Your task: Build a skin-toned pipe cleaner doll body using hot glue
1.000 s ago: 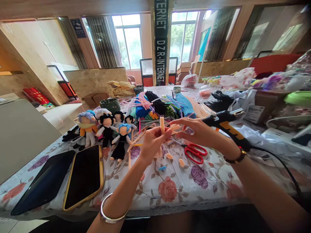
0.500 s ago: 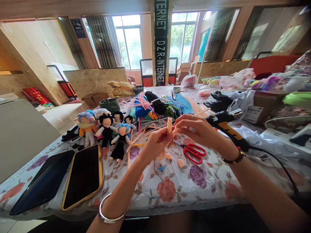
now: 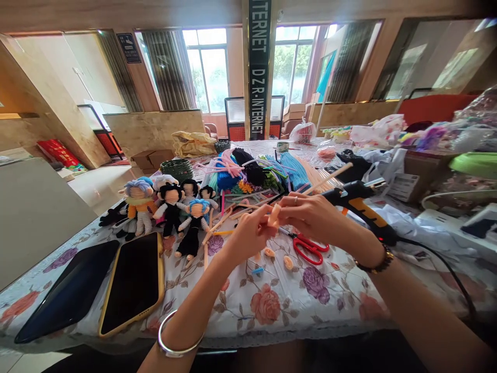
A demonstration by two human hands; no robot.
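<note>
My left hand [image 3: 248, 235] is closed, its fingertips pinching a folded peach pipe cleaner [image 3: 274, 213]. From the other side my right hand [image 3: 316, 215] pinches the same piece, fingers bent. A straight peach length [image 3: 332, 177] sticks out up and to the right beyond my right hand. Partly behind that hand lie red-handled scissors [image 3: 310, 249]. Below the hands are small curled peach pieces [image 3: 288, 262] and a blue scrap [image 3: 257, 270]. A black and orange glue gun [image 3: 365, 210] is to the right, just past my right hand.
Small pipe-cleaner dolls [image 3: 171, 207] are grouped on the left. In front of them lie a yellow-cased phone [image 3: 132, 282] and a dark glossy slab [image 3: 72, 290]. Bundles of coloured pipe cleaners [image 3: 297, 171] are piled behind the hands. The gun's black cord [image 3: 442, 261] runs along the right side.
The folded peach end that stood upright between my hands is now lower and tilted, at my fingertips. The long free end on the right has swung up more steeply.
</note>
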